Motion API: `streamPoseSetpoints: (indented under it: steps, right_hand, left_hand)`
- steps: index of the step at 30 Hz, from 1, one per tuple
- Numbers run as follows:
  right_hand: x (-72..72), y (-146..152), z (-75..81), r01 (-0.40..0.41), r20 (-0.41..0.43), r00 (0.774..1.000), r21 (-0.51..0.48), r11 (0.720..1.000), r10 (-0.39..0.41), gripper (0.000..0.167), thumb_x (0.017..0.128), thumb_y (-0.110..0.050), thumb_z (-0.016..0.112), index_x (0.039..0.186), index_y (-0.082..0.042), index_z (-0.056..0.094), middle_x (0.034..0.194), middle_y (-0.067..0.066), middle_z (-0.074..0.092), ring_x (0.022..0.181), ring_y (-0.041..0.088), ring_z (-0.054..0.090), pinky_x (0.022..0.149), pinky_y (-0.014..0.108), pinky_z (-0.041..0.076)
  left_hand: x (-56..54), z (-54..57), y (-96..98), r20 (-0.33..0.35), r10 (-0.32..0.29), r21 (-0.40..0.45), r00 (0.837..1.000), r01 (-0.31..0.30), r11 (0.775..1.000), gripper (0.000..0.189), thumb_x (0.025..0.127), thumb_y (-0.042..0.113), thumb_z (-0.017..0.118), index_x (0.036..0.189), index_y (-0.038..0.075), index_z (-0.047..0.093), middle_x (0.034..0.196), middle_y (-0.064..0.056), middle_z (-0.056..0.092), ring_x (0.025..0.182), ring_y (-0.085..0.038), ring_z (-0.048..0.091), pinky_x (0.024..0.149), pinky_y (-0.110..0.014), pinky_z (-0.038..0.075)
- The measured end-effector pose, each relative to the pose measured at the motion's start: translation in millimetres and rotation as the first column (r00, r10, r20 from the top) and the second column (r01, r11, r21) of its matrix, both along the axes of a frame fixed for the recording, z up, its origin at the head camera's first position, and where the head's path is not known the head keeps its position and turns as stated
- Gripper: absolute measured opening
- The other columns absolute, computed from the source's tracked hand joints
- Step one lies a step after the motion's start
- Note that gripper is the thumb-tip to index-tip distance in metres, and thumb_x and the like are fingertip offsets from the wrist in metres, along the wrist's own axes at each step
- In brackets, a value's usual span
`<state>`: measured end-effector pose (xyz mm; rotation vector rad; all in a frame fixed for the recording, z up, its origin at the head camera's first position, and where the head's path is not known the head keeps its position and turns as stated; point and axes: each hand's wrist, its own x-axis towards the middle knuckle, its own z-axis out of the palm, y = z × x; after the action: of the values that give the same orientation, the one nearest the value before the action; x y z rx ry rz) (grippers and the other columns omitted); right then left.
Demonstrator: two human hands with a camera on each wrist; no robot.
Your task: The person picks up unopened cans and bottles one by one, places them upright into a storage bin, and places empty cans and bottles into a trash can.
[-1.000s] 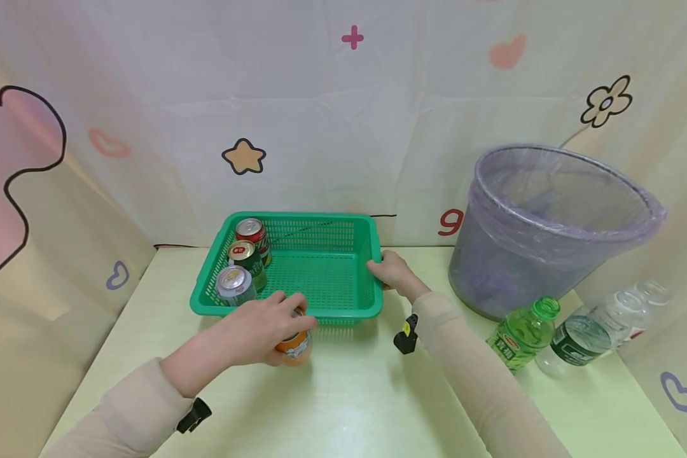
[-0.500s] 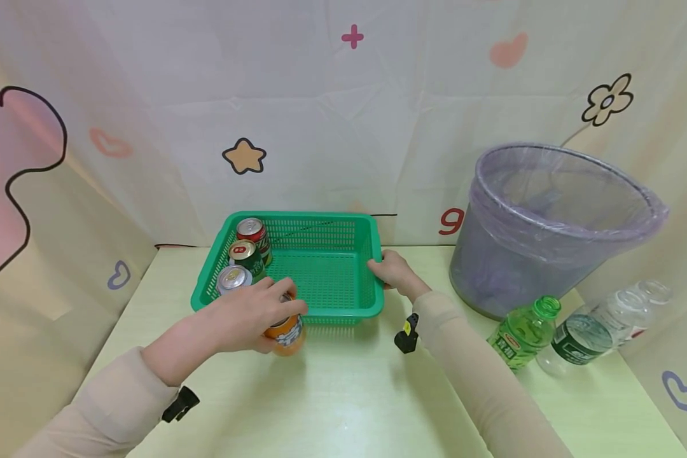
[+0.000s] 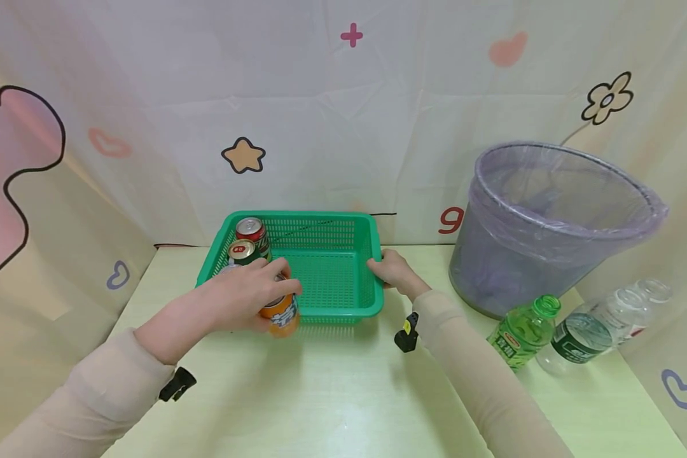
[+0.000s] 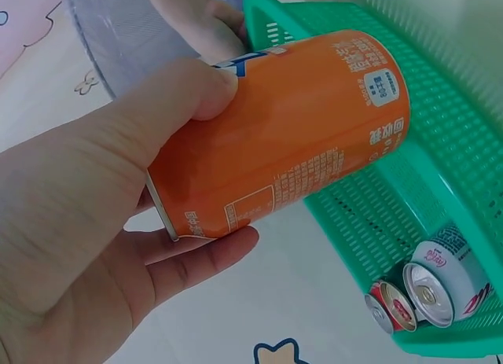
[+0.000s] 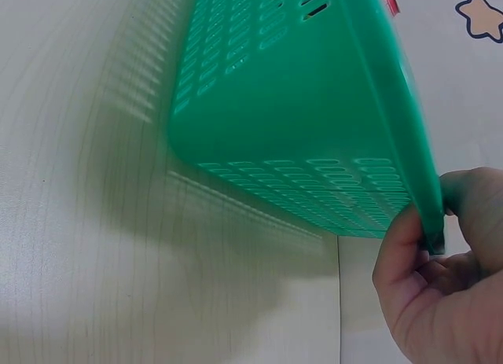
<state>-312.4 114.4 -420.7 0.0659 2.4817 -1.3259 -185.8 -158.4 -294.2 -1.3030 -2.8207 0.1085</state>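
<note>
My left hand (image 3: 243, 294) grips an orange soda can (image 4: 291, 120) from above, thumb on one side and fingers on the other. In the head view that can (image 3: 282, 315) hangs at the near rim of a green plastic basket (image 3: 320, 313). My right hand (image 3: 396, 272) pinches the basket's right rim; in the right wrist view its thumb and fingers (image 5: 401, 254) wrap the rim. Inside the basket, along the left wall, stand a red can (image 3: 253, 234), a dark green can (image 3: 243, 252) and a light-coloured can (image 4: 448, 277), the last mostly hidden by my left hand in the head view.
A grey bin (image 3: 509, 267) with a thin purple liner stands to the right of the basket. In front of it are a green plastic bottle (image 3: 523, 334) and clear plastic bottles (image 3: 584, 334). A printed curtain (image 3: 320, 114) hangs behind the table (image 3: 343, 394).
My left hand has raised the orange can and carried it slightly left and away from me, toward the basket's near rim. My right hand has stayed on the basket.
</note>
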Motion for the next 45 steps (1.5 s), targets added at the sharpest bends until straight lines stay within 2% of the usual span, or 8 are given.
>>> streamPoseSetpoints:
  steps: [8,11,23,29,34,45]
  right_hand:
    - [-1.2,-1,-1.4,0.002,-0.002,1.0,0.017,1.0,-0.002,0.038,0.095,-0.024,0.043,0.122,0.003,0.044,0.112,0.019,0.055,0.089,0.022,0.06,0.08,0.041,0.053]
    - [-1.7,-1,-1.9,-0.001,-0.003,1.0,0.012,1.0,0.001,0.038,0.095,-0.024,0.044,0.122,0.003,0.045,0.112,0.018,0.056,0.089,0.022,0.061,0.078,0.039,0.054]
    - [-2.2,0,-1.2,0.0,0.008,1.0,0.012,1.0,0.0,0.039,0.095,-0.024,0.044,0.123,0.003,0.044,0.112,0.019,0.056,0.087,0.022,0.061,0.074,0.036,0.055]
    - [-1.8,0,-0.7,0.003,0.008,1.0,0.019,1.0,-0.003,0.039,0.095,-0.024,0.044,0.123,0.003,0.044,0.112,0.019,0.056,0.085,0.02,0.06,0.078,0.04,0.054]
    - [-0.4,0,0.1,-0.002,0.004,1.0,0.007,1.0,0.002,0.04,0.095,-0.023,0.044,0.124,0.004,0.043,0.113,0.02,0.055,0.088,0.022,0.06,0.078,0.041,0.054]
    - [0.0,1,-0.1,0.001,-0.005,1.0,-0.01,1.0,-0.001,0.039,0.095,-0.022,0.044,0.124,0.005,0.043,0.114,0.02,0.055,0.091,0.024,0.061,0.077,0.04,0.054]
  left_hand:
    - [-12.0,5.1,-4.1,-0.017,0.012,-0.018,1.0,-0.012,1.0,0.053,0.066,0.035,0.082,0.109,0.02,0.055,0.102,-0.005,0.048,0.083,-0.022,0.053,0.063,-0.032,0.05]
    - [-17.5,7.6,-6.5,-0.012,0.034,-0.021,0.999,-0.035,0.999,0.052,0.065,0.035,0.082,0.108,0.02,0.055,0.102,-0.005,0.048,0.084,-0.023,0.053,0.067,-0.034,0.051]
    - [-39.0,8.5,-10.7,0.064,0.118,-0.038,0.991,-0.115,0.993,0.054,0.066,0.035,0.082,0.11,0.02,0.054,0.104,-0.006,0.047,0.085,-0.021,0.054,0.068,-0.036,0.052]
    - [-53.4,5.8,-12.3,0.065,0.133,-0.051,0.989,-0.13,0.99,0.05,0.069,0.027,0.081,0.111,0.02,0.054,0.105,-0.007,0.047,0.084,-0.022,0.054,0.069,-0.035,0.052]
    - [-63.7,2.2,-12.1,0.113,0.169,-0.064,0.979,-0.162,0.985,0.048,0.072,0.022,0.079,0.113,0.02,0.053,0.104,-0.008,0.046,0.084,-0.023,0.053,0.07,-0.034,0.051]
    - [-86.5,-17.3,-14.1,0.172,0.203,-0.063,0.964,-0.195,0.979,0.048,0.074,0.019,0.076,0.115,0.019,0.052,0.106,-0.01,0.046,0.079,-0.022,0.053,0.068,-0.032,0.05]
